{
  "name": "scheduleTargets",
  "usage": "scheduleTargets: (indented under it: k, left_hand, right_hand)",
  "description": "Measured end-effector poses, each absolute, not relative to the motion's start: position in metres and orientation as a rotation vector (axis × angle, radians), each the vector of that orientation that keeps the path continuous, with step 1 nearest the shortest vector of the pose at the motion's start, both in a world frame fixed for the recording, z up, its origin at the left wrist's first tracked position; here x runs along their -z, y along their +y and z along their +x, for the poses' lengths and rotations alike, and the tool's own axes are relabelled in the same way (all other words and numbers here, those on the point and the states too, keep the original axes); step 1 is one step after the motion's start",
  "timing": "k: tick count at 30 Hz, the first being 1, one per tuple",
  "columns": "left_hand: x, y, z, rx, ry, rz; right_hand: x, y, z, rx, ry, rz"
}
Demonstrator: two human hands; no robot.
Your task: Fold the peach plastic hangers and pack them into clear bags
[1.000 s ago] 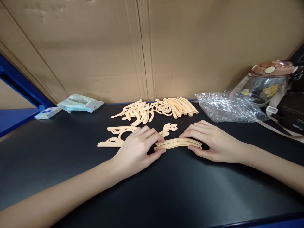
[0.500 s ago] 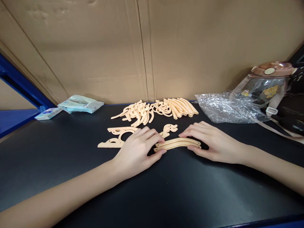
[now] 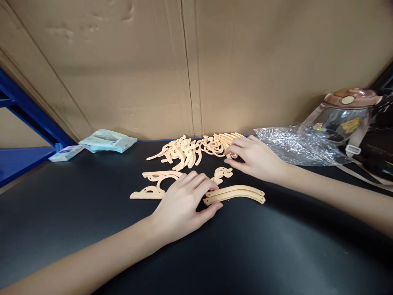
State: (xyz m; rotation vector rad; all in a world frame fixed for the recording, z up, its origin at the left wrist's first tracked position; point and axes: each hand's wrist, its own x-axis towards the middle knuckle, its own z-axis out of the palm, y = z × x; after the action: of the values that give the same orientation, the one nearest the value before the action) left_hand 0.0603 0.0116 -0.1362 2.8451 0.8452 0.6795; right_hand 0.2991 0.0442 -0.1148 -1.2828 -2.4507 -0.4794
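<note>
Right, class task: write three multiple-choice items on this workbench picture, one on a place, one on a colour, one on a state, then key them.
1. Where is the right hand?
A. at the pile of wooden pieces
B. on the plastic bag
C. on the blue packet

2. What colour is the tabletop?
A. white
B. black
C. green

3. How are the curved strips lying?
A. upright
B. flat beside the left hand
C. lifted in the air

Key: A, fingers reach the pile; B, dark surface throughout; B, flat on the table at the left fingertips.
</note>
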Motion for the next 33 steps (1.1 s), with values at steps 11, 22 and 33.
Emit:
scheduleTargets:
  k: [11,22,33]
  left_hand:
    - [0.136,0.012,0.059,-0.719,0.854,2.844]
    - [0.135,0.010,0.057,-0.797,0.914,2.830]
    - [0.133,0.012,0.057,-1.068,1.098,2.725]
  right_hand:
    - [0.113,0.091,0.257,0.531,-2.458,-1.465]
    - [0.086,0.077,0.271,0.236,-2.129,-1.391]
    - [0.086,-0.001,0.288,-0.731,-1.833,-1.285]
